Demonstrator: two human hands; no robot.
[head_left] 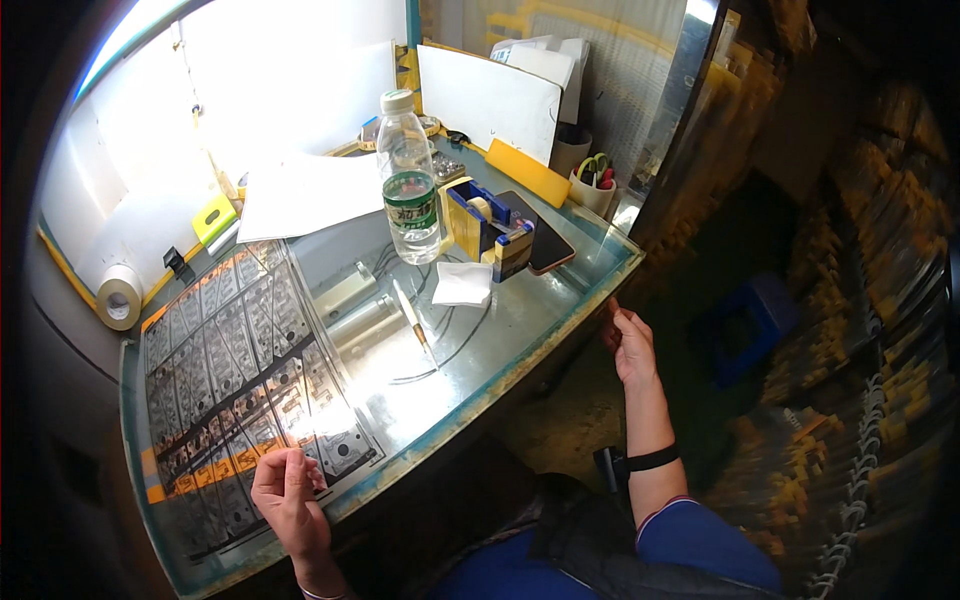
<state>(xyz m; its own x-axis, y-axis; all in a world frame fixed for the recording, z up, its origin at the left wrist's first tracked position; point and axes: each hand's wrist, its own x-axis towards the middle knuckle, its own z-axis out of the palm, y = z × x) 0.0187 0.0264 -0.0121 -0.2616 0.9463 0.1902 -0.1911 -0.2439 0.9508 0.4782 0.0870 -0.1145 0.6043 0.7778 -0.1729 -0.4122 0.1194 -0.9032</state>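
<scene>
Mostly singles, with two pairs.
The left hand (287,492) and the right hand (634,348) make two, and the containers also number two: one white cup (591,199) and one greyish holder (569,156). The count is one each for the glass-topped table (500,332), plastic bottle (409,205), tape dispenser (513,256), phone (552,247), slim pen-like tool (407,308), small white pad (463,284), black clip (174,262), thick white roll (124,281), yellow strip (527,173) and white board (490,100). How many sheets make up the patterned film (250,370) cannot be told, nor how many handles fill the cup.
</scene>
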